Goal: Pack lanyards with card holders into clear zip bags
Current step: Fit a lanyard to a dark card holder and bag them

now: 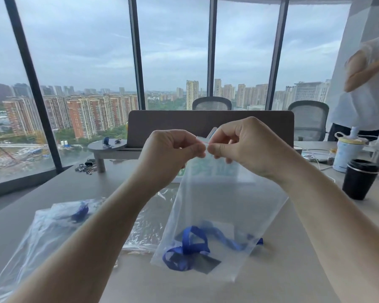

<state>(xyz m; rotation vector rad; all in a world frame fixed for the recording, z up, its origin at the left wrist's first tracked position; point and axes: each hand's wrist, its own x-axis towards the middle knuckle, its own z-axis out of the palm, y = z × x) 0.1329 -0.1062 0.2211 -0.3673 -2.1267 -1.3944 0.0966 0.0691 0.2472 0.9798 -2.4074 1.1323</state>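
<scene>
Head view: two hands, left hand (pixel 173 147) and right hand (pixel 245 145), both pinching one zip bag (pixel 219 206).

Table (pixel 293 270): pale grey, wide.
Black cup (pixel 360 179): stands with its lid on at the right side of the table.
White canister (pixel 349 153): just behind the black cup.
Partition (pixel 210 125): grey-brown panel at the far edge.
Chairs: two mesh office chairs (pixel 212 103) behind the partition.
Small shelf (pixel 107 146): grey, on a leg, left of the partition.
Keys (pixel 85 167): near the shelf's leg.
Windows (pixel 81 51): city towers and cloudy sky.
Other person (pixel 368 84): white shirt, far right.
</scene>
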